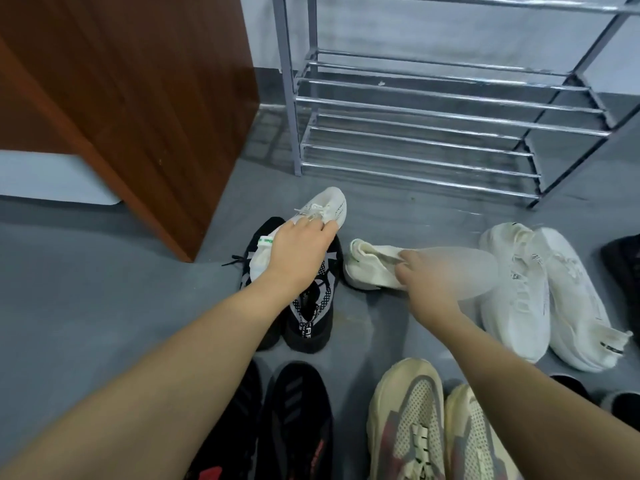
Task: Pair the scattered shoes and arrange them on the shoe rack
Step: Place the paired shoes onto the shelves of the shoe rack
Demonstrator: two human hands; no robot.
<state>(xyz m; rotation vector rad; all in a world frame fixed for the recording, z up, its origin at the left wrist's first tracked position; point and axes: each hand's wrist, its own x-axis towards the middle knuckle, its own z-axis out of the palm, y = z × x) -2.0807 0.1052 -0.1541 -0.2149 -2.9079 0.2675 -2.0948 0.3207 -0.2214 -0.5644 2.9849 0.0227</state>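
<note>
My left hand grips a white sneaker with a green tab from above, over a black-and-grey sneaker on the floor. My right hand pinches the collar of a matching white sneaker; its front part is motion-blurred. The metal shoe rack stands beyond, its tiers bare.
A pair of white sneakers lies at the right, a dark shoe beyond them. Near me lie black sneakers and a cream pair. A brown wooden cabinet stands at the left. The floor is grey.
</note>
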